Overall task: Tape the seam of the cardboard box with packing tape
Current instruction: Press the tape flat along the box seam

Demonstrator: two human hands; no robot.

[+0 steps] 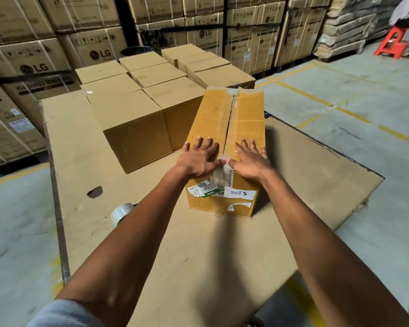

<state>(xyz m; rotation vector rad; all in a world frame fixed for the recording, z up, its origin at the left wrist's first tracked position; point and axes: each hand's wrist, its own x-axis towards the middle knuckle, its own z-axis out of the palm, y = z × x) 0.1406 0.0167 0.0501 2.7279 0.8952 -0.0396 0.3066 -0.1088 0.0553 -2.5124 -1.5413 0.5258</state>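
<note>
Fingers (200,143) of both hands lie spread and flat, gripping nothing. Left hand (198,159) and right hand (252,160) press the 2 top flaps of the cardboard box (224,147) beside its seam (229,121). Packing tape (122,213) sits at 8 o'clock from the box, well apart, on the cardboard sheet (198,251).
</note>
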